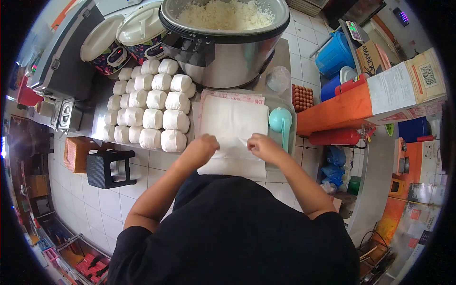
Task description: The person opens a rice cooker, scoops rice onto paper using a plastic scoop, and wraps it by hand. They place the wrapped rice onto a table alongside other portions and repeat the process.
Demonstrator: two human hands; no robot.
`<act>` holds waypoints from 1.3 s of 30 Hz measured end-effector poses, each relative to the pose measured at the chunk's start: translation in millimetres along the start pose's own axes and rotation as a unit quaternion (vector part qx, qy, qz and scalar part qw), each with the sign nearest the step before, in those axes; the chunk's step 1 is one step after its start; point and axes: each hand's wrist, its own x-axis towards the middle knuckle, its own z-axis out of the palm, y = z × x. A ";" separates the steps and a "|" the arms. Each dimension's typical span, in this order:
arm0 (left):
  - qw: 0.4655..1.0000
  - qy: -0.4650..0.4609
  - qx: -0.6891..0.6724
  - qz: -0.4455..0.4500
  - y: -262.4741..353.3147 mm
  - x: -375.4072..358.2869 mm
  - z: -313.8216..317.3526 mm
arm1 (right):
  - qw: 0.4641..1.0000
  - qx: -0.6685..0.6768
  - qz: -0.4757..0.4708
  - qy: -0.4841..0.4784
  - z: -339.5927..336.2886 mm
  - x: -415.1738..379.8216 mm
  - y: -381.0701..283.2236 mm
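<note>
A stack of white paper sheets [233, 116] lies in front of me, over pink-printed paper. Near its left edge, my left hand [204, 146] is closed on the near part of the top sheet. My right hand [262, 146] pinches the same sheet on the right side, and a fold shows between the two hands. To the right of the stack, a turquoise scoop [281, 121] rests in a pale tray. Rows of white paper-wrapped bundles [156, 99] stand to the left of the paper.
A large steel cooker [225, 57] of white rice stands beyond the paper. Two lidded rice cookers [142, 28] are at the back left. An egg tray [302, 98] and an orange partition [332, 111] are to the right. A black stool [108, 169] stands at lower left.
</note>
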 end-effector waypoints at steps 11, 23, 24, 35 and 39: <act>0.993 0.053 -0.108 0.006 -10.6 -12.6 49.9 | 0.989 -0.052 -0.060 0.123 62.8 -12.7 11.2; 0.971 0.114 0.028 -0.207 -36.8 43.3 49.3 | 0.964 -0.207 0.079 0.145 32.4 44.5 17.9; 0.982 -0.002 0.034 -0.184 -45.7 48.6 52.1 | 0.964 -0.207 0.079 0.144 36.9 46.5 27.8; 0.950 -0.046 -0.206 -0.230 -36.2 24.3 48.5 | 0.910 0.288 0.297 0.040 55.9 33.9 42.5; 0.992 -0.039 -0.092 -0.075 -56.2 49.8 66.8 | 0.984 0.040 0.163 0.063 55.7 41.2 45.3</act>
